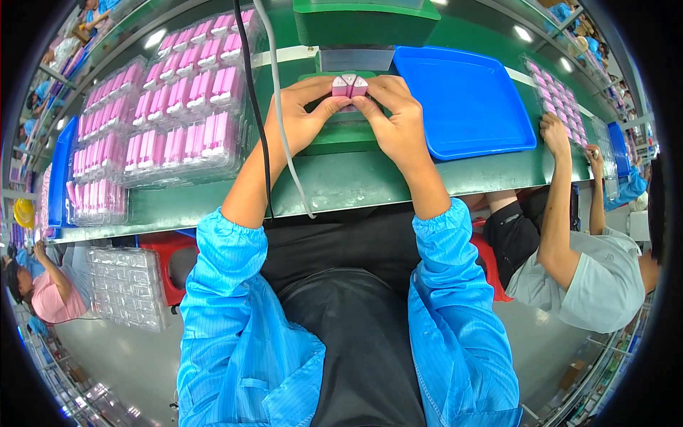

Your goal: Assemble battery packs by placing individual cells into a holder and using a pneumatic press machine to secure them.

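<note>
A small cluster of pink pieces with white, wedge-shaped ends (349,86) is held up over the middle of the bench. My left hand (304,108) grips it from the left, thumb bent toward the near side. From the other side my right hand (393,119) closes on the same cluster, its thumb beside the left one. The fingers cover the outer sides of the pieces, and their exact kind cannot be made out. Behind and beneath the hands is a green bin (338,142), partly hidden.
Clear trays of pink-and-white pieces (181,92) are stacked at left. A blue tray (466,99) lies right of my hands. A green container (366,25) stands ahead. Black and grey cables (288,153) hang across my left forearm. A co-worker (583,270) works at right beside another tray (555,96).
</note>
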Demonstrator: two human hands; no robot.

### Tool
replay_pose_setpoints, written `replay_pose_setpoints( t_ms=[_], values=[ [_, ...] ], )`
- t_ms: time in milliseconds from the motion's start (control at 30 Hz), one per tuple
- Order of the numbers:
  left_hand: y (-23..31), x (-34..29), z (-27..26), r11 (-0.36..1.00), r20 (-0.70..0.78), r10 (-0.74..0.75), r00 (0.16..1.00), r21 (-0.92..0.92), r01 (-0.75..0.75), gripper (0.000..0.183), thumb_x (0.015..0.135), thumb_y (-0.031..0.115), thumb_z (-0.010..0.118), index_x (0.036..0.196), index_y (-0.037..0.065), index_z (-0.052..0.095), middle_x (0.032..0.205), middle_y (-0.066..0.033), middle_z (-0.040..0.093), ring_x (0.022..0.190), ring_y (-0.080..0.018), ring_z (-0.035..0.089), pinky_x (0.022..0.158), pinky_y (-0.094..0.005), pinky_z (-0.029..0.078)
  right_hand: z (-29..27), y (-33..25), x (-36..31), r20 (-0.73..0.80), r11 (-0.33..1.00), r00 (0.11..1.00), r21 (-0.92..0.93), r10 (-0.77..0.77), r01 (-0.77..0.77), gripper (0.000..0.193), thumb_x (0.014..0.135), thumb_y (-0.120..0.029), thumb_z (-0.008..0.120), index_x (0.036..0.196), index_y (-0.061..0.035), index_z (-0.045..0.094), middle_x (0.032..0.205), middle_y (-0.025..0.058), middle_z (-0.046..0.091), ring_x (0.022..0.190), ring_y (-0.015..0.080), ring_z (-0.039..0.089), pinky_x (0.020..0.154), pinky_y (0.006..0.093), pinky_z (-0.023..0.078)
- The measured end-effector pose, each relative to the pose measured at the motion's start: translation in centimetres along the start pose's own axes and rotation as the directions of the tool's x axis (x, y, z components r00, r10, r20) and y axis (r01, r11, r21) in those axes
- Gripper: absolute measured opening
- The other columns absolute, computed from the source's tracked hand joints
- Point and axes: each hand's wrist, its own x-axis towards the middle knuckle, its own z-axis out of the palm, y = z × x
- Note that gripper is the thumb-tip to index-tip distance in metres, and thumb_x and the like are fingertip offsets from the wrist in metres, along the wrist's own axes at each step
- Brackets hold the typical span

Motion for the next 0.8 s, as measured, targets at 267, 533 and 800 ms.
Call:
replay_pose_setpoints(
  t_ms=[267,533,800],
  values=[
    [0.5,-0.1,0.0,0.998,0.008,-0.056,0.998,-0.024,0.056,0.027,0.088,0.025,0.074,0.108,0.007,0.075,0.108,-0.0111,0.073,0.100,-0.0258,0.068,0.089,-0.0333,0.052,0.2,0.6,-0.5,-0.018,0.999,1.000,-0.028,0.015,-0.016,0.020,0.081,-0.009,0.074,0.100,-0.0011,0.074,0.100,0.0112,0.069,0.095,0.0286,0.061,0.082,0.0369,0.050],
    [0.2,-0.4,0.1,0.975,0.024,-0.181,0.983,-0.129,0.183,0.024,0.089,0.023,0.074,0.106,0.007,0.076,0.111,-0.0106,0.073,0.101,-0.0224,0.068,0.090,-0.0324,0.052,0.1,0.3,-0.4,0.017,0.997,0.997,0.001,0.073,-0.073,0.020,0.082,-0.010,0.074,0.100,-0.0031,0.075,0.102,0.0102,0.068,0.097,0.0272,0.061,0.086,0.0357,0.049],
    [-0.2,-0.2,0.4,0.991,0.006,-0.090,0.996,-0.097,0.090,0.027,0.087,0.022,0.075,0.110,0.007,0.075,0.114,-0.0107,0.072,0.105,-0.0237,0.068,0.094,-0.0331,0.051,0.2,0.6,-0.6,-0.007,0.997,0.997,0.017,0.080,-0.080,0.021,0.080,-0.010,0.076,0.100,-0.0022,0.075,0.103,0.0100,0.067,0.097,0.0266,0.061,0.084,0.0350,0.049]
  ],
)
